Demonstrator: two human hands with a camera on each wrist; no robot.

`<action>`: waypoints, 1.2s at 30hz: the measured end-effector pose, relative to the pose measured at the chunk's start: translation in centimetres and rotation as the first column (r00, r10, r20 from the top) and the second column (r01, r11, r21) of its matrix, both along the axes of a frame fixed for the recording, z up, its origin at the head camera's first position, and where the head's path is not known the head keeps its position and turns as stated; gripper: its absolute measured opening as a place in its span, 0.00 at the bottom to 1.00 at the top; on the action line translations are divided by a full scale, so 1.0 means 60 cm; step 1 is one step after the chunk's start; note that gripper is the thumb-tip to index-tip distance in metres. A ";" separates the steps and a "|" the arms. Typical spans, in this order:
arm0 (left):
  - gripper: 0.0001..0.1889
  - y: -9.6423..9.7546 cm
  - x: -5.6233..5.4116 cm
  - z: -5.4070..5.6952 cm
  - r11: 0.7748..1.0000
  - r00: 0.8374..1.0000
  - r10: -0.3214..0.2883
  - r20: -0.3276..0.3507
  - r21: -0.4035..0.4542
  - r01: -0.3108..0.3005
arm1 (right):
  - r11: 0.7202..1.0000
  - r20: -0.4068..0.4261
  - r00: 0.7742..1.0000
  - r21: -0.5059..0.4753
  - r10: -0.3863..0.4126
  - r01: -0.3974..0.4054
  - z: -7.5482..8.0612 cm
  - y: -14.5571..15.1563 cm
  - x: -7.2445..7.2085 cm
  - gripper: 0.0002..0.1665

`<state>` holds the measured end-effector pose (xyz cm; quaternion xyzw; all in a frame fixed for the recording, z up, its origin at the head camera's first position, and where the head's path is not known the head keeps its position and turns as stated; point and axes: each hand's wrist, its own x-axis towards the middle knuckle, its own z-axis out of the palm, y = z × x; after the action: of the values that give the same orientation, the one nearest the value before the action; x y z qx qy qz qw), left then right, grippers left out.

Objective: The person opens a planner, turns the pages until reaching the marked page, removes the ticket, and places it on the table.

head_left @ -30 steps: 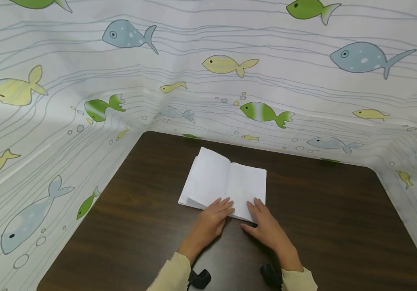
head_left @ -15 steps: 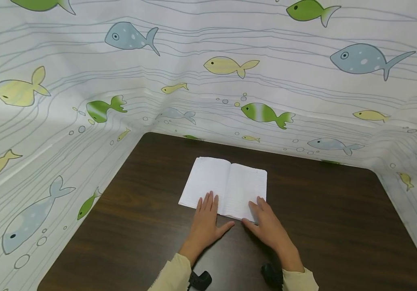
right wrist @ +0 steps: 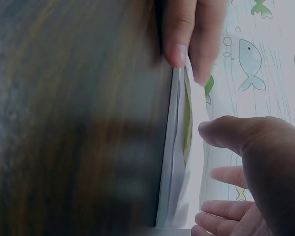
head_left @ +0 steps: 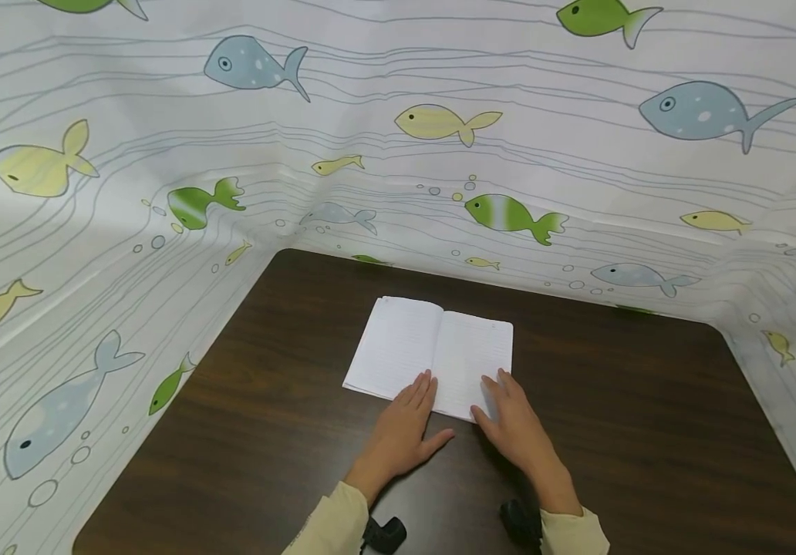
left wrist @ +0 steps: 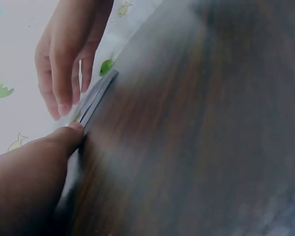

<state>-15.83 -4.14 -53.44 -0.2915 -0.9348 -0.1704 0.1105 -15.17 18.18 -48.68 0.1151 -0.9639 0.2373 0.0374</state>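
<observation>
An open notebook [head_left: 401, 335] with white lined pages lies on the dark table. Its left page looks flat in the head view. My left hand [head_left: 401, 432] rests with fairly straight fingers on the notebook's near edge by the centre fold, its thumb spread toward the right. On the lower right page rest the fingertips of my right hand [head_left: 519, 432], the fingers relaxed and apart. In the right wrist view, the notebook's layered page edge [right wrist: 179, 147] runs between both hands. In the left wrist view, the left thumb [left wrist: 74, 127] is beside the notebook edge [left wrist: 99, 96].
The brown wood-grain table [head_left: 634, 432] surrounds the notebook. White sheeting with printed fish [head_left: 370, 77] rises behind it and at both sides. Black camera mounts [head_left: 386, 535] are at the wrists, next to cream sleeves [head_left: 335, 524].
The left page, raised at its far corner a second ago, has come down flat. My left hand went left onto that page, then back toward the fold. My right hand has stayed nearly still.
</observation>
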 end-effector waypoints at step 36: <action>0.57 -0.003 -0.019 0.012 0.756 0.864 0.486 -0.135 0.561 -0.337 | 0.893 -0.154 0.928 -0.363 -0.340 0.267 -0.007 -0.030 0.005 0.59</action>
<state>-16.95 -4.32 -52.71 -0.0564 -0.8700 -0.3454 0.3474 -14.85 16.39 -49.09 -0.0209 -0.9057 0.3752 0.1962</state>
